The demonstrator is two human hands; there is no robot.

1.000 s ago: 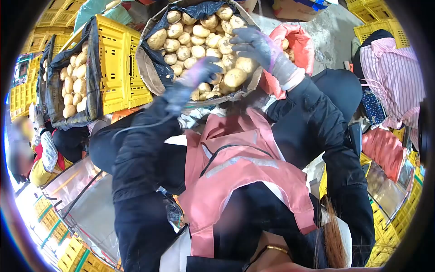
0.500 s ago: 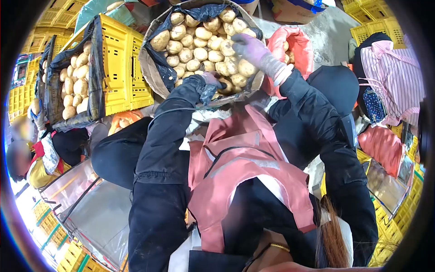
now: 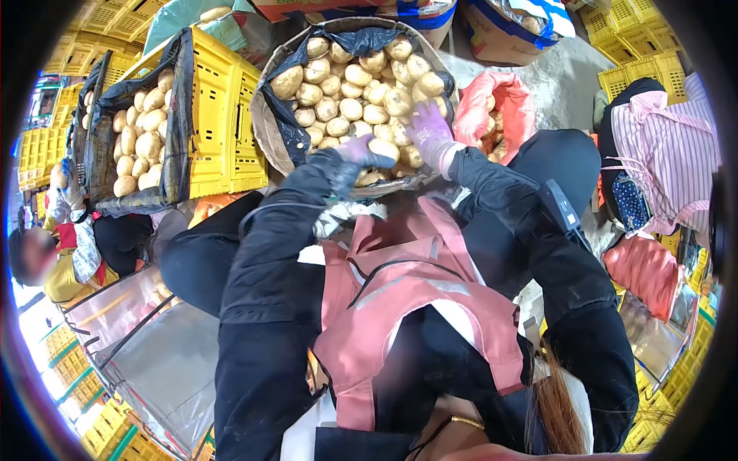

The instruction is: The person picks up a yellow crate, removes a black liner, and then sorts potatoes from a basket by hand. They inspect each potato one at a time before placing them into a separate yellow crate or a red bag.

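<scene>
A round basket (image 3: 267, 131) lined with black plastic stands in front of me, heaped with pale potatoes (image 3: 346, 77). Both my hands wear purple-grey gloves and reach into its near side. My left hand (image 3: 355, 150) curls around a potato (image 3: 384, 147) at the basket's near edge. My right hand (image 3: 429, 132) lies just to the right, fingers spread over the potatoes beneath it. I wear black sleeves and a pink apron (image 3: 400, 284).
A yellow crate (image 3: 219, 115) lined with black plastic holds more potatoes at the left. A red mesh sack (image 3: 503, 96) of potatoes lies right of the basket. A person in a striped shirt (image 3: 673, 131) sits at the right, another person (image 3: 65, 253) at the left. Empty yellow crates ring the area.
Both hands have drawn back from higher on the heap to the basket's near edge. The left hand has come down onto a potato, and the right hand has lowered beside it.
</scene>
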